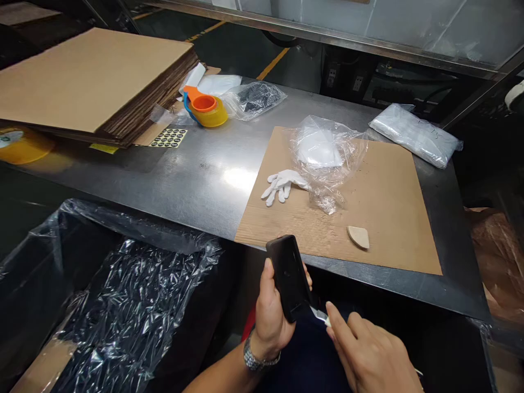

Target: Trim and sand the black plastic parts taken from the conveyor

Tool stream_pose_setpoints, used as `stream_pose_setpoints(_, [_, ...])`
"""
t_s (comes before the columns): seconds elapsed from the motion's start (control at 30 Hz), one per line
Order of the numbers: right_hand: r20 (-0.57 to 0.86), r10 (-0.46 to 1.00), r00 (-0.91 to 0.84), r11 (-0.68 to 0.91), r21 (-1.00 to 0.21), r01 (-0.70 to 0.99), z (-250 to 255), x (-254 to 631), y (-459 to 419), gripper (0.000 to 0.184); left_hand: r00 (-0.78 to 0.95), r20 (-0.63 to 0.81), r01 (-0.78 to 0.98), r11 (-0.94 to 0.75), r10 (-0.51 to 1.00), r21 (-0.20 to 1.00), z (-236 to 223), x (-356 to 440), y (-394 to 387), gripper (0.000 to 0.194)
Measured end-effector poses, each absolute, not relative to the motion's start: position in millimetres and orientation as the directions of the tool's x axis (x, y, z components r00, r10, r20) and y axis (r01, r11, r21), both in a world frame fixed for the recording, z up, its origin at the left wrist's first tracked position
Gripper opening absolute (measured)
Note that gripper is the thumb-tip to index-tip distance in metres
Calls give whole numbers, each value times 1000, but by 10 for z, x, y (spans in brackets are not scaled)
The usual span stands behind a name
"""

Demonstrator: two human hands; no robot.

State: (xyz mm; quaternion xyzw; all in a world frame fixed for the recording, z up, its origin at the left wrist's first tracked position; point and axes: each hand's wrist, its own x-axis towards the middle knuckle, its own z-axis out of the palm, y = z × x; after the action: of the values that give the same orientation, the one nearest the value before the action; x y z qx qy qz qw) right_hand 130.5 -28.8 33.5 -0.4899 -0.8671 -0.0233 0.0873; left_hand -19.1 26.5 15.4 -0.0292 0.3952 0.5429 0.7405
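My left hand point(272, 314) is closed around a black rectangular plastic case point(287, 273), tilted up in front of the table edge with its hollow side toward me. My right hand point(368, 349) grips a small knife point(319, 315) with a short metal blade and a pale handle. The blade's tip is at the case's lower right edge; whether it touches I cannot tell. On the cardboard sheet point(393, 196) beyond my hands lie a white glove point(283, 184), a clear plastic bag point(347, 147) with white material in it, and a beige wedge-shaped pad point(358, 237).
A tall cardboard stack point(94, 82) stands at the left of the metal table point(204, 185). Near it are a tape dispenser point(207, 109), a sticker sheet point(169, 138) and a bagged dark item point(257, 99). A plastic-wrapped pack point(415, 134) lies back right. A lined bin point(135, 311) is lower left.
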Motion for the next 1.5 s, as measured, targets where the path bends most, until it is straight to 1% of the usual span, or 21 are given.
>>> stream_pose_setpoints(0.47, [168, 849, -502, 522, -113, 845, 344, 1290, -267, 39, 61, -559, -815, 365, 827, 451, 164, -199, 231, 52])
stream_pose_setpoints(0.63, [172, 853, -492, 512, -102, 853, 327, 1285, -271, 38, 50, -576, -804, 375, 816, 462, 159, -202, 224, 51])
stream_pose_setpoints(0.77, [198, 845, -497, 515, -52, 856, 310, 1277, -277, 38, 36, -597, -793, 386, 801, 471, 156, -205, 237, 51])
stream_pose_setpoints(0.87, [228, 837, -498, 516, -24, 856, 296, 1275, -280, 35, 36, -636, -768, 428, 771, 476, 157, -207, 271, 52])
stream_pose_setpoints(1.07, [267, 832, -486, 524, -95, 846, 283, 1294, -269, 31, 63, -668, -710, 504, 741, 492, 166, -229, 308, 50])
stream_pose_setpoints(1.3, [174, 865, -471, 494, -134, 859, 258, 1285, -270, 35, 69, -662, -659, 532, 747, 532, 149, -234, 304, 51])
stream_pose_setpoints(1.5, [158, 865, -477, 494, -95, 864, 259, 1264, -266, 36, 61, -652, -622, 539, 756, 568, 162, -243, 294, 54])
